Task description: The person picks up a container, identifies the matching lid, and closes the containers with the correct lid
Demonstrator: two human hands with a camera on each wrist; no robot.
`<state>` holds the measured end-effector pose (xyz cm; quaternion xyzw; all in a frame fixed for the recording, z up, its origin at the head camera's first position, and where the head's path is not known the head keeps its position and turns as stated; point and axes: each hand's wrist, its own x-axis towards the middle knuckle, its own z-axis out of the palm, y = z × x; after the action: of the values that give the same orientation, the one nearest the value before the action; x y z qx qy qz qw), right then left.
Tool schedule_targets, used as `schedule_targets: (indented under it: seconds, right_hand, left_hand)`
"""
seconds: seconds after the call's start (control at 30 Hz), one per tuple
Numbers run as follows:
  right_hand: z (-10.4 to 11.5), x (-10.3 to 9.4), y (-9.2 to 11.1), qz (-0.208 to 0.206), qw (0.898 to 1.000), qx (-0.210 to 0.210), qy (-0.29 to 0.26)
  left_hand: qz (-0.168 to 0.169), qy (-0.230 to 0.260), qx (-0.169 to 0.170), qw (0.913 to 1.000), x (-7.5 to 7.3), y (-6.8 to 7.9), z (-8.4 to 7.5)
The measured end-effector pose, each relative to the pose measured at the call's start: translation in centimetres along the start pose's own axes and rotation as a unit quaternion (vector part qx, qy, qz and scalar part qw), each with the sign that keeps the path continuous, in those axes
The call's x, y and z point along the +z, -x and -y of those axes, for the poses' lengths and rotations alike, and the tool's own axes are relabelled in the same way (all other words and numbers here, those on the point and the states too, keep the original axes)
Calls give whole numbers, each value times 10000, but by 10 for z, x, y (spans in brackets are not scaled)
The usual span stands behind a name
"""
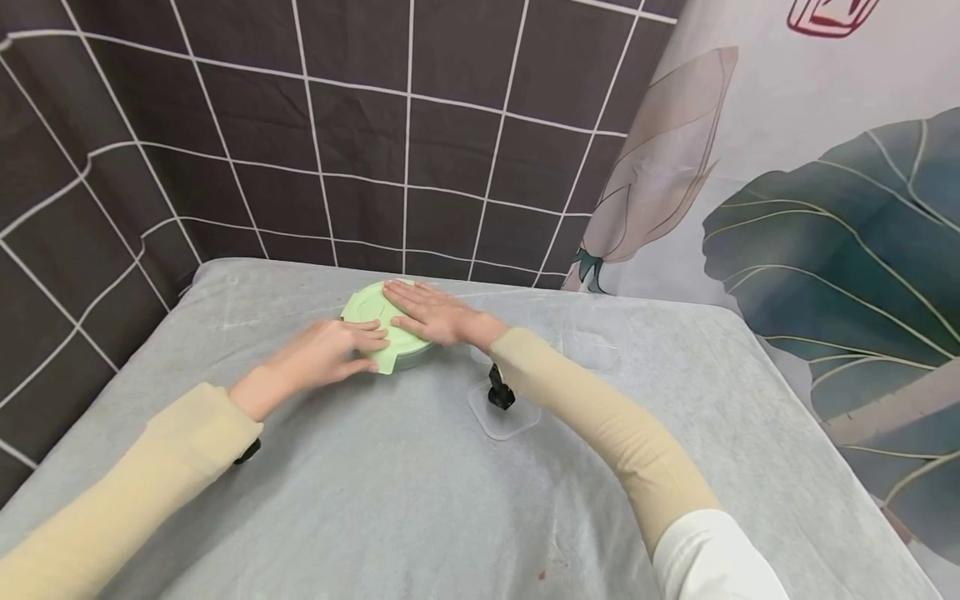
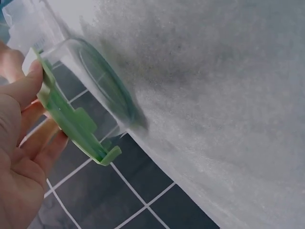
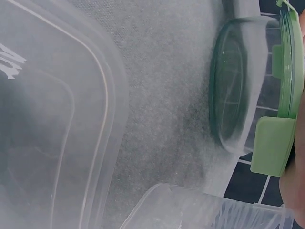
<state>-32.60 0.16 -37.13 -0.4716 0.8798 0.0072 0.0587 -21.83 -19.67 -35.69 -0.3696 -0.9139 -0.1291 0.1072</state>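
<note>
A round clear glass food container (image 3: 228, 90) stands on the cloth-covered table with a light green lid (image 1: 366, 305) on top. My right hand (image 1: 438, 315) lies with its fingers straight across the lid's far right part. My left hand (image 1: 322, 352) rests its extended fingers on the lid's near left part, its thumb by a locking flap (image 1: 387, 360). In the left wrist view, the left thumb touches the lid's edge and the fingertips are against its top. Flaps stick out from the lid's rim in both wrist views.
A clear plastic square lid (image 1: 510, 423) lies on the table (image 1: 420, 500) below my right forearm. Beside it is a clear plastic container (image 3: 190, 210). A dark tile-patterned cloth (image 1: 360, 133) hangs behind the table's back edge.
</note>
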Motion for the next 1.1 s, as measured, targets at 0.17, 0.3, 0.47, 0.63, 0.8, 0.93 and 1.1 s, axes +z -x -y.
schedule_targets:
  seconds: [0.17,0.3,0.47,0.63,0.8,0.93,1.1]
  right_hand:
    - [0,1,0,-14,10000,55,58]
    - [1,1,-2,16,9999,68,83]
    - [2,2,-4,28,9999,26,125]
    - [3,1,-4,67,9999,23,132]
    - [4,0,-3,78,9998,36,176]
    - [4,-2,-2,103,9996,50,252]
    - [4,-2,-1,135,9993,72,338]
  left_hand:
    - [1,11,86,10000,-1,-2,-1]
    - [8,15,67,10000,-2,-2,0]
    - [178,-40,88,9998,-3,-2,-2]
    - [159,-103,132,9997,-1,-3,-4]
    - [103,-209,318,9992,0,-6,-3]
    - [141,-369,463,9981,-1,-8,-4]
    - [147,-505,475,9975,2,-8,-6]
